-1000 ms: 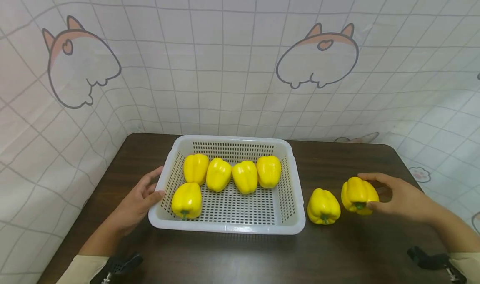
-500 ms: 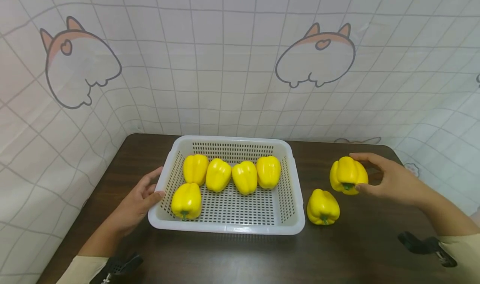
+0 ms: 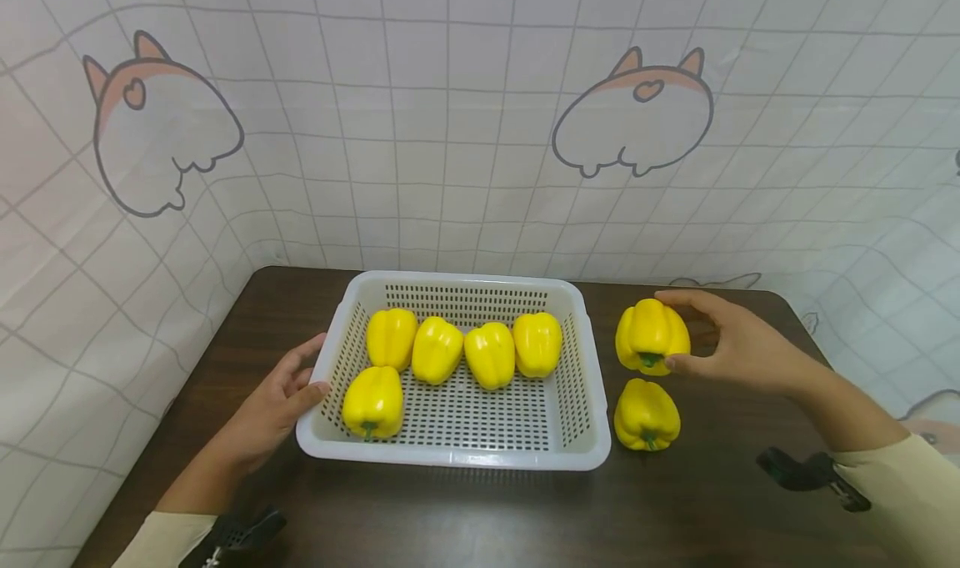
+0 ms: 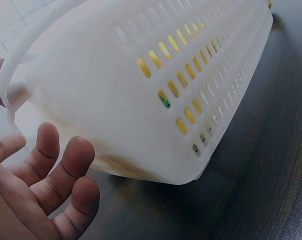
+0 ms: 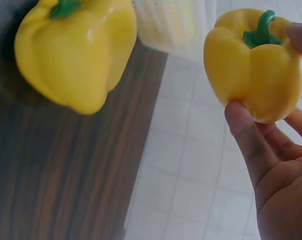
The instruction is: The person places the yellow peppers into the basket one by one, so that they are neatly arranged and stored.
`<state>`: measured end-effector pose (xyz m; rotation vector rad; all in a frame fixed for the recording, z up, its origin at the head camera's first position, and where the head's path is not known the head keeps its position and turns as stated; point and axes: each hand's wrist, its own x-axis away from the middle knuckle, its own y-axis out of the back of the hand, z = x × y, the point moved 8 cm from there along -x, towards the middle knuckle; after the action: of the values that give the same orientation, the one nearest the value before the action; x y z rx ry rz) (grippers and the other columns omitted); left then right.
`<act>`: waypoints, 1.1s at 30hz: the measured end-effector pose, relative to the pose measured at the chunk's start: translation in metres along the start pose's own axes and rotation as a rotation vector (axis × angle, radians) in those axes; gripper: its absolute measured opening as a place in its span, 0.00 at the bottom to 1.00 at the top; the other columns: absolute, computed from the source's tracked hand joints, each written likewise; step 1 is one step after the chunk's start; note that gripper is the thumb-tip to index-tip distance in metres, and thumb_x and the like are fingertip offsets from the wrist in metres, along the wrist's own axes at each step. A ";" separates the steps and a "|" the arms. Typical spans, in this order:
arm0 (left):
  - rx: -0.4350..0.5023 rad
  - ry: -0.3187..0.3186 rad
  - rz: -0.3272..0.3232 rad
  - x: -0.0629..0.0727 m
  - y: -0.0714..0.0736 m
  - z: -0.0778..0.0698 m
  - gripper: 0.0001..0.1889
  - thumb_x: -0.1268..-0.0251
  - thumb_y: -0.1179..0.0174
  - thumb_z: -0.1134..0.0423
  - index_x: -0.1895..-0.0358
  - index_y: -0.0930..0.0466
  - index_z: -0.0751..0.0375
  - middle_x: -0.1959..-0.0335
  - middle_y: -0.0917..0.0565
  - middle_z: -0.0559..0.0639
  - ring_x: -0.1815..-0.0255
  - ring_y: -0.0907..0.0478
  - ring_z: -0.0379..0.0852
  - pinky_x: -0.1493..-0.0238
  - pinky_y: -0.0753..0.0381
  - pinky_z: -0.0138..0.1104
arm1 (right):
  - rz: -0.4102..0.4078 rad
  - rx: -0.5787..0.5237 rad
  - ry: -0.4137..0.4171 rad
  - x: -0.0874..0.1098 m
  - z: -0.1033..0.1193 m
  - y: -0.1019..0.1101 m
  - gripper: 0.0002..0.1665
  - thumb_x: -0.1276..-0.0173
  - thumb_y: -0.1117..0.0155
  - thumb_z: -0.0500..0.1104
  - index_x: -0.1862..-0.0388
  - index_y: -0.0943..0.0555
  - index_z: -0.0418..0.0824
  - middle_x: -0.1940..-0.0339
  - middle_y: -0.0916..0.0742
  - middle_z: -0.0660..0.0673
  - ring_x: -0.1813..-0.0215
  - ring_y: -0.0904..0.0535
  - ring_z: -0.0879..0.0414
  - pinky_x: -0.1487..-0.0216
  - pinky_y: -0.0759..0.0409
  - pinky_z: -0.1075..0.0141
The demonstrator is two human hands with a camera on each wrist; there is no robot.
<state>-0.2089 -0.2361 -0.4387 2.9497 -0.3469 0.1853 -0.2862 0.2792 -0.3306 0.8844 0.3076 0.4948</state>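
Observation:
A yellow bell pepper [image 3: 651,334] with a green stem is held between the thumb and fingers of my right hand [image 3: 738,343], just right of the white plastic basket [image 3: 480,458]. In the right wrist view, this bell pepper [image 5: 253,75] tilts with its stem up. A second bell pepper [image 3: 647,415] lies on the table in front of it, close to the basket's right side. My left hand [image 3: 277,401] holds the basket's left rim, thumb at the edge. The left wrist view shows the fingers [image 4: 78,155] curled outside the basket wall [image 4: 101,95].
Several yellow bell peppers [image 3: 437,349] lie in the basket, most in a back row and one at front left. The dark wooden table [image 3: 510,518] ends at a white grid-patterned curtain [image 3: 480,176] behind and at both sides.
My right hand has lifted its bell pepper from the right side of the table, moving back, then left toward the basket. The left hand and basket have stayed in place.

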 end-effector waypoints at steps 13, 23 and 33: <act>-0.016 0.005 -0.006 -0.001 0.000 0.000 0.43 0.22 0.43 0.61 0.17 0.63 0.53 0.32 0.32 0.75 0.49 0.16 0.60 0.55 0.12 0.49 | 0.103 -0.052 0.061 -0.034 0.040 -0.032 0.54 0.42 0.19 0.51 0.22 0.36 0.39 0.31 0.24 0.42 0.38 0.20 0.44 0.46 0.15 0.55; -0.028 0.006 -0.012 -0.001 0.000 0.001 0.43 0.22 0.43 0.60 0.17 0.63 0.53 0.32 0.32 0.75 0.49 0.16 0.60 0.55 0.12 0.49 | 0.194 -0.064 0.045 -0.057 0.067 -0.062 0.53 0.45 0.18 0.50 0.23 0.34 0.44 0.31 0.26 0.45 0.40 0.21 0.48 0.47 0.15 0.58; -0.021 0.003 -0.015 -0.001 0.000 0.001 0.43 0.22 0.43 0.61 0.17 0.63 0.54 0.32 0.32 0.75 0.50 0.16 0.59 0.55 0.12 0.48 | 0.266 -0.060 0.079 -0.074 0.097 -0.082 0.51 0.44 0.19 0.47 0.24 0.33 0.44 0.31 0.26 0.48 0.36 0.26 0.50 0.46 0.16 0.61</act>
<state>-0.2093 -0.2358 -0.4400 2.9297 -0.3246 0.1823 -0.2814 0.1327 -0.3339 0.8528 0.2462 0.7831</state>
